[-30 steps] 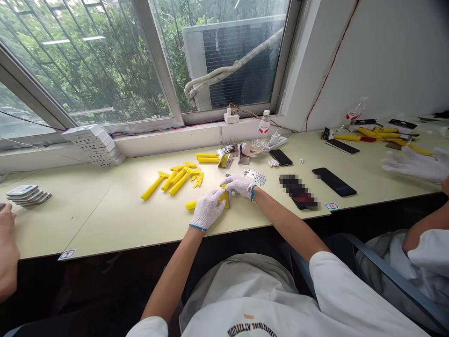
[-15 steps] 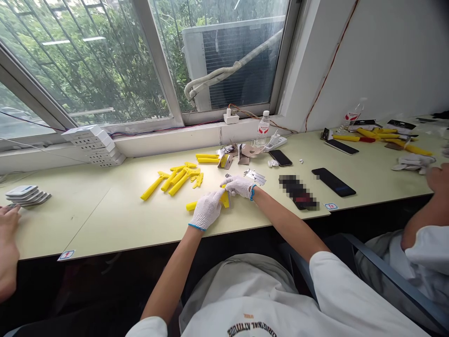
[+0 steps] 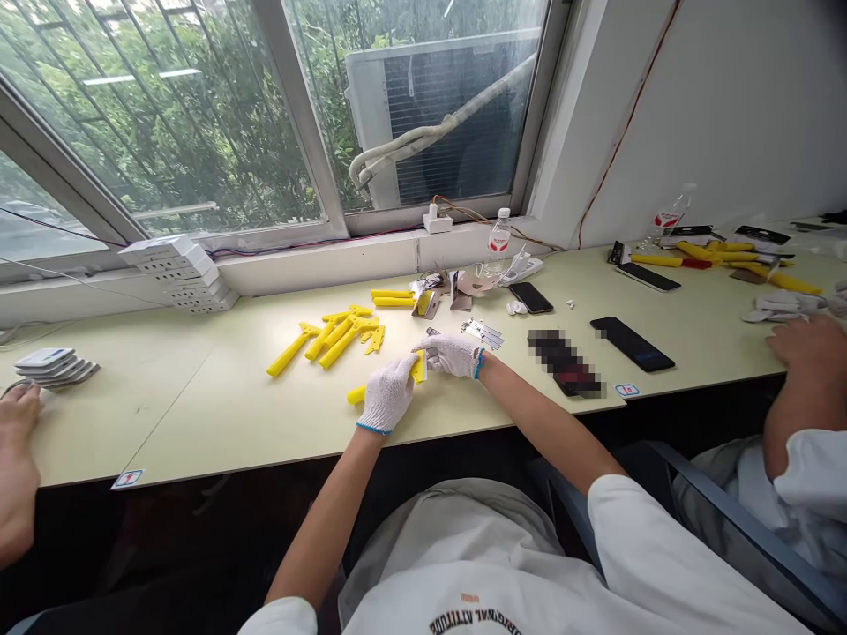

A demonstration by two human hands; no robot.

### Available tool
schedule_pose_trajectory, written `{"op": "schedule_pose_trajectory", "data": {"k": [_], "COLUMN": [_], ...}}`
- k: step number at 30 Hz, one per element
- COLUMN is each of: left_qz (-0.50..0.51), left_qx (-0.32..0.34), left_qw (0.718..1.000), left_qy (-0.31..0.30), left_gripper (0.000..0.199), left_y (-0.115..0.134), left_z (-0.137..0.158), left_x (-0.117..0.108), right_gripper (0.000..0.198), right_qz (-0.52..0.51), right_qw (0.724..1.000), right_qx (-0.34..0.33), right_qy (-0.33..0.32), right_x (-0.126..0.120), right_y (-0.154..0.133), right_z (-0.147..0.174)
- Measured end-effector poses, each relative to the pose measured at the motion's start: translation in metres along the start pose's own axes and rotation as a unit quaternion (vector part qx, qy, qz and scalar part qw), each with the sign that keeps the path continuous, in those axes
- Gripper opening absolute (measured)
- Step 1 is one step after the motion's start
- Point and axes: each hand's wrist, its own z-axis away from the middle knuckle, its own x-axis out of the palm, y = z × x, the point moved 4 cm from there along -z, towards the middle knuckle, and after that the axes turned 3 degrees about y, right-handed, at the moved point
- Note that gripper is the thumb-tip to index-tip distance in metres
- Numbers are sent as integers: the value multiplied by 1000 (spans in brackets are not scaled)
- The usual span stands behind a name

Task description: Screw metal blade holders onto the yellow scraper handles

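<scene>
My left hand [image 3: 388, 397], in a white knit glove with a blue cuff, is closed around a yellow scraper [image 3: 356, 394]. The scraper's handle sticks out to the left and its flat head shows to the right of my fingers. My right hand [image 3: 455, 355], gloved the same way, is closed with its fingertips beside the scraper head. A small greyish piece shows by those fingers, too small to name. Loose yellow scraper handles [image 3: 341, 339] and small yellow parts [image 3: 375, 340] lie to the left. Thin metal blades [image 3: 485, 333] lie just beyond my right hand.
Behind are a water bottle [image 3: 498, 240], folded cardboard pieces [image 3: 461, 295] and a power strip [image 3: 526, 267]. Phones [image 3: 632, 344] lie to the right. Stacked white boxes [image 3: 182, 273] stand by the window. Co-workers' hands [image 3: 811, 348] show at both sides.
My left hand and the scraper have shifted slightly left, and the scraper head has turned a little. My right fingertips have drawn slightly apart from the left hand.
</scene>
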Motion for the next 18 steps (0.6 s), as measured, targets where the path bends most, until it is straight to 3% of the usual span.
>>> {"op": "schedule_pose_trajectory", "data": {"k": [4, 6, 11, 18], "left_qz": [-6, 2, 41, 63], "left_qx": [-19, -28, -41, -57], "left_qw": [1000, 1000, 998, 996], "left_qy": [-2, -4, -9, 13], "left_gripper": [50, 51, 53, 48], "left_y": [1, 0, -2, -4], "left_z": [0, 0, -1, -1], "left_x": [-2, -3, -5, -9], "right_gripper": [29, 26, 16, 24], "right_qz": [-10, -6, 47, 55], "right_qw": [989, 983, 987, 989], "right_qx": [-15, -7, 14, 55], "right_qy": [-148, -185, -151, -123], "right_x": [11, 11, 7, 4], "right_y": [-8, -10, -14, -16], "right_z": [6, 10, 15, 23]}}
